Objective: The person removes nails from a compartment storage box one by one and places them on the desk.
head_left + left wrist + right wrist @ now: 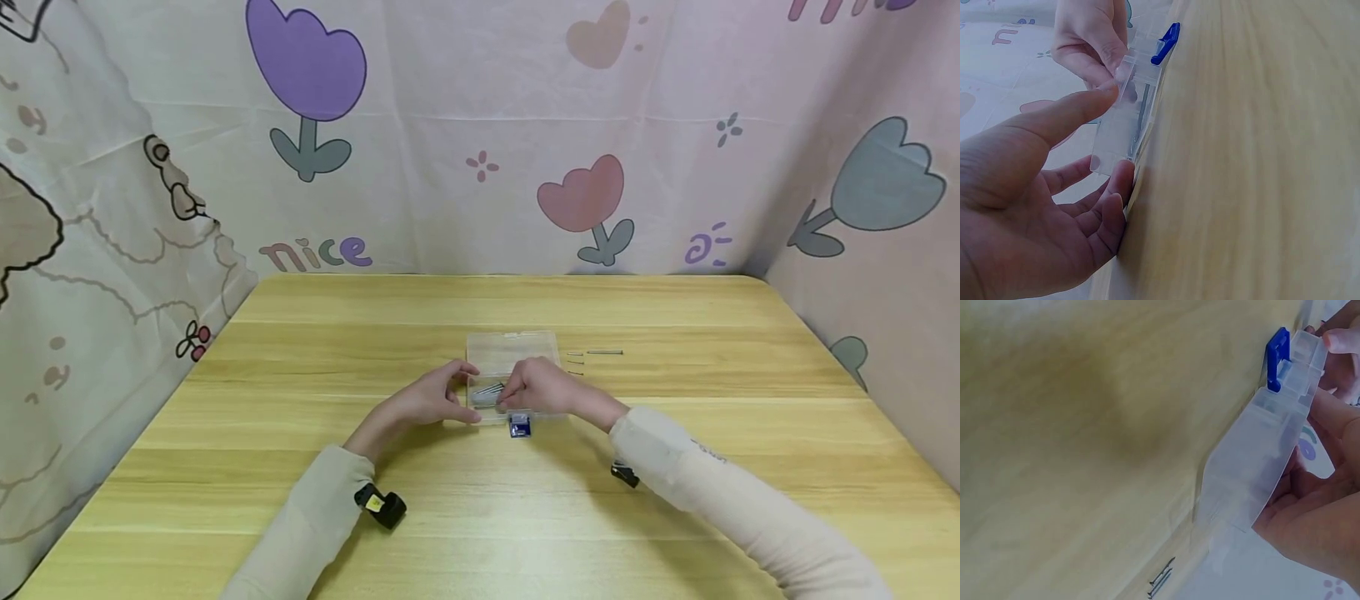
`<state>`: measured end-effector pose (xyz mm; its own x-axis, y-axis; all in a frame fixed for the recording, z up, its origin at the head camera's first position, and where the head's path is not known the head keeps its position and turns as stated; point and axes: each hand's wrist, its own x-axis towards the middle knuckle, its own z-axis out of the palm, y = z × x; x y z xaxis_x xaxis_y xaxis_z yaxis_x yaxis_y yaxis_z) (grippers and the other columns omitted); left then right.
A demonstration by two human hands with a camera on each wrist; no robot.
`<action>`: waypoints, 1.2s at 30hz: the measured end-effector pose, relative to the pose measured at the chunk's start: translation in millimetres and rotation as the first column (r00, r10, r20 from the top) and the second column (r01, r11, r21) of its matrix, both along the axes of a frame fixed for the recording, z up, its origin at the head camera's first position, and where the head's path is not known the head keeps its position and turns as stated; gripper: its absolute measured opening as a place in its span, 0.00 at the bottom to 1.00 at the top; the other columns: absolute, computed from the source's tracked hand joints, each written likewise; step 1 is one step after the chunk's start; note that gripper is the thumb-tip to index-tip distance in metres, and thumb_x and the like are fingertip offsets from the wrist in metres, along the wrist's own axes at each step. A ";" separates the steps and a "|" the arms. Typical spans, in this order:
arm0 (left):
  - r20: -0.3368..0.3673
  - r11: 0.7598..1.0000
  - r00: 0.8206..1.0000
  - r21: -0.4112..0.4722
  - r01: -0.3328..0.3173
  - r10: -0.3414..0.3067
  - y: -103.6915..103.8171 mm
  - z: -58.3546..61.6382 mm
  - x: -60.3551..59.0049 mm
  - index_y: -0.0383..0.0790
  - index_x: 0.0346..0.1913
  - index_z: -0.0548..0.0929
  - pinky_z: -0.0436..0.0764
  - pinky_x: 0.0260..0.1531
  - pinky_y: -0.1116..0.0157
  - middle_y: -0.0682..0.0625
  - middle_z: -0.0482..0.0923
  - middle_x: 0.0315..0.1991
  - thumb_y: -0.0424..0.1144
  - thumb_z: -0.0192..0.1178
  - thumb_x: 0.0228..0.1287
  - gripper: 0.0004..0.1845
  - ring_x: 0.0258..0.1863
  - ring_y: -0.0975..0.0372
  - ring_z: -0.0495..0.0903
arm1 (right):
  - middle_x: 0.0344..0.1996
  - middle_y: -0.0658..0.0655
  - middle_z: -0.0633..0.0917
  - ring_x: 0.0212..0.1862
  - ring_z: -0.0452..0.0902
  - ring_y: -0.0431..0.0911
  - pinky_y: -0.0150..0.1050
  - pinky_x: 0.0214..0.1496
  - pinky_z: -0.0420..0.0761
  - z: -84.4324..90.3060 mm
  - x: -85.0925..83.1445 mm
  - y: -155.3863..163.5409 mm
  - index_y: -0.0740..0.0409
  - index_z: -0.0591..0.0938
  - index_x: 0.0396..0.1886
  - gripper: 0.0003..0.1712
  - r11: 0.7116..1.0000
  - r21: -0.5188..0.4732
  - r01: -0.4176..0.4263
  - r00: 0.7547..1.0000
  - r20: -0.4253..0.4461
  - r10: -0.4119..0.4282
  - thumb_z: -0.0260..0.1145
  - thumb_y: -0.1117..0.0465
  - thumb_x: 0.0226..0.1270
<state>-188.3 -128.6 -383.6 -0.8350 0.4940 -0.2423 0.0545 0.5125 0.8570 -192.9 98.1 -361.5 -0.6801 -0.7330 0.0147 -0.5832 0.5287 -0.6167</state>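
A small clear plastic box [517,352] with a blue latch [519,427] lies mid-table, and thin metal nails [489,390] show inside it. My left hand [467,393] pinches the box's left end, thumb on top and fingers at its side and underneath. My right hand [512,397] grips the box just behind the latch. In the left wrist view my thumb [1069,115] lies on the clear lid [1124,128], with the right hand [1088,37] beyond it. The right wrist view shows the box [1260,462], the latch [1277,359] and my fingers [1316,519] curled round it.
A few loose nails [603,352] lie on the wooden table [480,517] just right of the box, seen too as nails [1161,579] in the right wrist view. Patterned cloth walls [480,133] close off the back and both sides.
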 end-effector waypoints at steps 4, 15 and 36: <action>0.000 1.000 1.000 0.001 -0.003 0.003 -1.0 0.5 1.3 0.37 0.65 0.66 0.69 0.25 0.67 0.39 0.66 0.61 0.34 0.73 0.53 0.38 0.28 0.59 0.71 | 0.30 0.53 0.88 0.34 0.82 0.40 0.32 0.41 0.79 -0.9 -1.0 -1.5 0.62 0.89 0.33 0.04 1.000 0.008 -0.023 0.998 -0.058 0.023 0.71 0.68 0.57; 0.008 1.000 1.000 0.018 -0.007 0.007 -3.9 5.0 4.4 0.36 0.65 0.65 0.69 0.25 0.66 0.38 0.66 0.62 0.33 0.72 0.54 0.37 0.29 0.59 0.70 | 0.28 0.50 0.88 0.34 0.83 0.42 0.37 0.43 0.80 -1.3 11.1 -18.6 0.57 0.89 0.28 0.02 0.974 0.085 0.208 0.978 -0.037 -0.206 0.74 0.63 0.55; 0.009 1.000 1.000 0.001 -0.022 0.022 1.5 4.9 1.4 0.36 0.65 0.66 0.72 0.25 0.66 0.39 0.67 0.60 0.33 0.73 0.52 0.38 0.29 0.59 0.72 | 0.24 0.46 0.87 0.31 0.81 0.39 0.37 0.41 0.80 -4.6 4.4 -20.7 0.51 0.89 0.24 0.03 0.959 0.133 0.252 0.967 -0.061 -0.246 0.77 0.62 0.52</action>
<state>-186.8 -127.1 -378.6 -0.8435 0.4759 -0.2492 0.0356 0.5125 0.8580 -188.5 77.4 -366.1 -0.8422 -0.5376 -0.0411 -0.4470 0.7387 -0.5045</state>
